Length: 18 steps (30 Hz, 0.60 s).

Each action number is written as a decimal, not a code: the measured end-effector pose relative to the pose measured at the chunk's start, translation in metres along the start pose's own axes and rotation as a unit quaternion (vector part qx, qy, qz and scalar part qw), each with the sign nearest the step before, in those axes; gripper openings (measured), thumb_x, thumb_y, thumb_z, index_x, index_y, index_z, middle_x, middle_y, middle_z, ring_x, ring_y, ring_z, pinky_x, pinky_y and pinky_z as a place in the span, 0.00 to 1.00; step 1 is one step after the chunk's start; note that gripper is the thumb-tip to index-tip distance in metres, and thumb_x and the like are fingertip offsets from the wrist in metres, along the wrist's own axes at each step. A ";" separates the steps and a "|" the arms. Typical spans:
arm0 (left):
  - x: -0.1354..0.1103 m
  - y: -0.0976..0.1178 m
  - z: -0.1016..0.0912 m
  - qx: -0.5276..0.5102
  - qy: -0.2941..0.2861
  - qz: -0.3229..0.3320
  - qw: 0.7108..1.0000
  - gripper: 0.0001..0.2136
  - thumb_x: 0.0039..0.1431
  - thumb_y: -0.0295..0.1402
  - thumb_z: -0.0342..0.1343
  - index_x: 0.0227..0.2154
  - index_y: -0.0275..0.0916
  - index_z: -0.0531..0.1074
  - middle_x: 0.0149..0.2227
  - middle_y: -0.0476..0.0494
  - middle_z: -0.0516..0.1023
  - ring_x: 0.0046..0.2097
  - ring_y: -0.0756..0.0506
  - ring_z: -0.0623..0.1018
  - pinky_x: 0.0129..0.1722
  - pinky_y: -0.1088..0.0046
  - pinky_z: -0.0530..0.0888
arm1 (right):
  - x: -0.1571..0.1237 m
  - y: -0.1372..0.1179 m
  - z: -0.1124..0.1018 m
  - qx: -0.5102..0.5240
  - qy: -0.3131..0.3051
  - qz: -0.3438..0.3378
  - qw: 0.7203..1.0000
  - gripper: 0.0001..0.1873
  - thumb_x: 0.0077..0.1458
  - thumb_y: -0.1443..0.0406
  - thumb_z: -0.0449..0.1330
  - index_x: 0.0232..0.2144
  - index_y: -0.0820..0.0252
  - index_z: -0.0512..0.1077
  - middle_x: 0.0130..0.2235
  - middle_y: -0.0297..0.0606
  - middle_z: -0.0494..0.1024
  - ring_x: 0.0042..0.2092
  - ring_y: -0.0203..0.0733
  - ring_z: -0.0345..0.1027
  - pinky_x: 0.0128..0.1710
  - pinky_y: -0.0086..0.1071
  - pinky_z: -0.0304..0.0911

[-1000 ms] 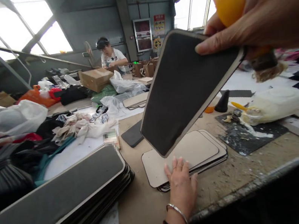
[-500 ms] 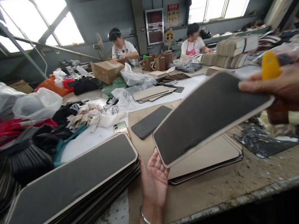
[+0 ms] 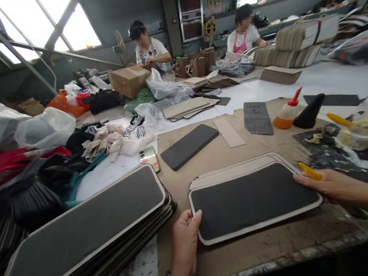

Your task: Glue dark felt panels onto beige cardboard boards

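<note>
Evidently stiff and light, the dark panel (image 3: 254, 201) likely handles best by its ends; left hand (image 3: 184, 241) pinches one end. Right hand (image 3: 333, 186) pinches the opposite end, a yellow-handled tool (image 3: 309, 171) tucked in its fingers.

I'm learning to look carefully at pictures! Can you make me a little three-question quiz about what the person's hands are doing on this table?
1. True or false: the dark panel lies flat on a stack of tan boards.
2. Which hand also holds the yellow-handled brush? A) left hand B) right hand C) neither
3. Fill in: the phone lies between the tall pile of long panels and the heap of ____.

Key
1. True; the left hand holds its left end and the right hand its right end.
2. B
3. Cloth scraps.
</note>
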<state>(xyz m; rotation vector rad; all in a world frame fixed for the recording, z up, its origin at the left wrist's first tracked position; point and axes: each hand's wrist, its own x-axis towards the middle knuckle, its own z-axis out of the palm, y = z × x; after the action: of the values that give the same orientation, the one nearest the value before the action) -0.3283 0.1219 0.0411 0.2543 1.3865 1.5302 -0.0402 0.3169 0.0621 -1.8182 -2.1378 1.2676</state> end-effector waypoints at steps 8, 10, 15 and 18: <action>0.001 -0.003 -0.009 0.016 0.012 -0.084 0.996 0.21 0.30 0.40 0.69 0.30 0.35 0.75 0.27 0.47 0.80 0.35 0.43 0.78 0.33 0.73 0.74 | -0.010 -0.004 0.003 0.031 -0.064 -0.010 0.997 0.24 0.43 0.45 0.54 0.19 0.59 0.59 0.12 0.25 0.57 0.14 0.28 0.49 0.14 0.23 0.45; 0.002 0.000 -0.009 0.013 0.022 -0.100 0.995 0.22 0.28 0.40 0.70 0.30 0.36 0.75 0.27 0.47 0.80 0.37 0.43 0.78 0.34 0.73 0.74 | -0.009 -0.004 0.004 0.041 -0.067 -0.017 0.997 0.22 0.43 0.46 0.55 0.19 0.59 0.59 0.12 0.25 0.56 0.14 0.27 0.49 0.14 0.23 0.44; 0.000 0.005 -0.003 0.005 0.064 -0.122 0.990 0.26 0.17 0.39 0.72 0.27 0.36 0.75 0.28 0.47 0.80 0.40 0.41 0.77 0.31 0.75 0.74 | -0.009 -0.004 0.006 0.047 -0.072 -0.024 0.996 0.20 0.45 0.49 0.56 0.18 0.59 0.60 0.11 0.25 0.57 0.14 0.27 0.49 0.14 0.23 0.45; 0.000 0.006 -0.002 0.009 0.061 -0.122 0.991 0.26 0.20 0.39 0.71 0.30 0.36 0.75 0.29 0.47 0.80 0.40 0.42 0.77 0.30 0.76 0.74 | -0.008 -0.003 0.006 0.045 -0.074 -0.023 0.996 0.19 0.45 0.50 0.56 0.19 0.59 0.61 0.12 0.25 0.58 0.14 0.27 0.50 0.14 0.23 0.45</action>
<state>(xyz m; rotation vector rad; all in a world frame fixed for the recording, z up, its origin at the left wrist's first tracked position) -0.3330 0.1214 0.0453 0.0011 1.4693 1.3472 -0.0440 0.3072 0.0632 -1.6795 -2.1402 1.5057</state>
